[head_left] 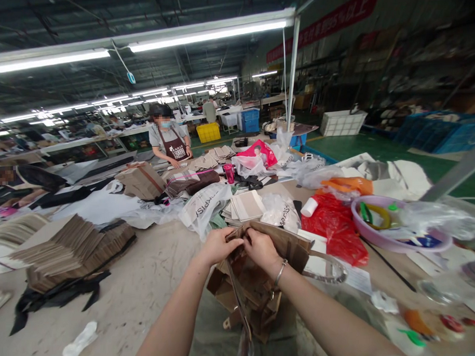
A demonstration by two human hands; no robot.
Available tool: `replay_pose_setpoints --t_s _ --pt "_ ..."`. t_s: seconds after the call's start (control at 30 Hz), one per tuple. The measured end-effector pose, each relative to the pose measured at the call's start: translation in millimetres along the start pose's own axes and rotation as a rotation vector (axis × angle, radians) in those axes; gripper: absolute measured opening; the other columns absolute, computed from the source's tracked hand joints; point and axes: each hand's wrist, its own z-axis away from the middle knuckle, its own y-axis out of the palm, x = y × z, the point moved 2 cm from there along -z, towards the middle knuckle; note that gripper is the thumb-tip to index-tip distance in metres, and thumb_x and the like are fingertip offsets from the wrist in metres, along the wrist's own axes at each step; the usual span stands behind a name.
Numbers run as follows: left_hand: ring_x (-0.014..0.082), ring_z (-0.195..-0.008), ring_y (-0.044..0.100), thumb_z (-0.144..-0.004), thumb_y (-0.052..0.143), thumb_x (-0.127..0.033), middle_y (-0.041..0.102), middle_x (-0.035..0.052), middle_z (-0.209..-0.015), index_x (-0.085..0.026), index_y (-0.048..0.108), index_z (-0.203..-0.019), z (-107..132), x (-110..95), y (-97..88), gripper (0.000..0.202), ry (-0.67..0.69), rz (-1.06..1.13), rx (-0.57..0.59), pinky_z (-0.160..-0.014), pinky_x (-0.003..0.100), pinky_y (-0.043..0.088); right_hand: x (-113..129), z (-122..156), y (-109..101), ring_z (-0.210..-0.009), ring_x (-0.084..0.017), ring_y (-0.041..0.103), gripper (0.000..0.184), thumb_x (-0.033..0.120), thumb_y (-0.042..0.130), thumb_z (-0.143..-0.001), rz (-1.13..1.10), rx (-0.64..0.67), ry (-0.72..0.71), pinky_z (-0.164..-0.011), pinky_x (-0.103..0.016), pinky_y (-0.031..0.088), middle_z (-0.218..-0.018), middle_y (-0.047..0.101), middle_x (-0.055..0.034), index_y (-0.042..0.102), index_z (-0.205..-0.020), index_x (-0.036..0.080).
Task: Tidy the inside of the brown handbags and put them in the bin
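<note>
My left hand [218, 246] and my right hand [262, 251] meet close together over the near part of the table. Between them they pinch the upper edge of a folded brown leather-like piece [292, 243], whose flat panel stretches off to the right. Thumbs and fingers of both hands are pressed on it. Directly below hang or lie more brown leather-like pieces [261, 307], some with small metal fittings; which belong to the held piece I cannot tell. Just beyond my hands is a stack of beige and white panels [246, 206]. A translucent loop [326, 268] lies at the right.
Stacked brown-grey panels [64, 251] and black strips [58, 298] occupy the left. To the right are a red plastic bag [332, 226] and a purple basin [360, 231] of odds and ends. A co-worker [169, 136] stands across the table; a metal post [293, 72] rises behind.
</note>
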Motion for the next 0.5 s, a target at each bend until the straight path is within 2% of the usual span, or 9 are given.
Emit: replay_pose_setpoints --t_s 0.07,0.23,0.37,0.5 --pt "0.0131 -0.066 0.053 -0.080 0.051 -0.040 0.062 -0.0020 -0.069 -0.017 0.064 -0.074 -1.4 -0.2 0.3 0.027 -0.007 -0.014 -0.007 -0.059 0.020 0.037 -1.2 1.3 -1.1 -0.068 -0.016 0.062 0.013 0.022 0.047 -0.086 -0.095 0.002 -0.006 -0.062 -0.022 0.042 -0.074 0.067 -0.0042 0.059 -0.082 0.018" --pt "0.0123 -0.060 0.051 -0.084 0.044 -0.037 0.061 -0.0012 -0.061 -0.018 0.065 -0.068 -6.6 -2.2 3.6 0.033 -0.062 -0.078 -0.111 -0.056 0.021 0.034 -2.4 1.4 -5.7 -0.064 -0.016 0.061 0.026 0.035 0.044 -0.090 -0.315 -0.002 0.034 -0.062 -0.022 0.043 -0.069 0.066 -0.0035 0.058 -0.077 0.018" --pt "0.0124 -0.063 0.053 -0.082 0.046 -0.031 0.063 -0.0011 -0.065 -0.018 0.066 -0.070 -8.8 -1.8 6.7 0.026 -0.041 -0.056 -0.139 -0.058 0.021 0.035 -3.2 -2.4 -4.9 -0.065 -0.016 0.063 0.038 0.041 0.037 -0.092 -0.509 0.069 0.124 -0.063 -0.024 0.046 -0.069 0.066 -0.0044 0.060 -0.073 0.018" --pt "0.0117 -0.062 0.052 -0.081 0.047 -0.027 0.060 -0.0022 -0.061 -0.017 0.063 -0.065 -8.5 2.7 6.9 0.024 -0.012 -0.028 -0.121 -0.057 0.021 0.035 -2.4 -3.7 0.9 -0.057 -0.017 0.062 0.040 0.051 0.042 -0.087 -0.793 0.156 0.254 -0.052 -0.024 0.048 -0.063 0.063 -0.0037 0.060 -0.075 0.017"
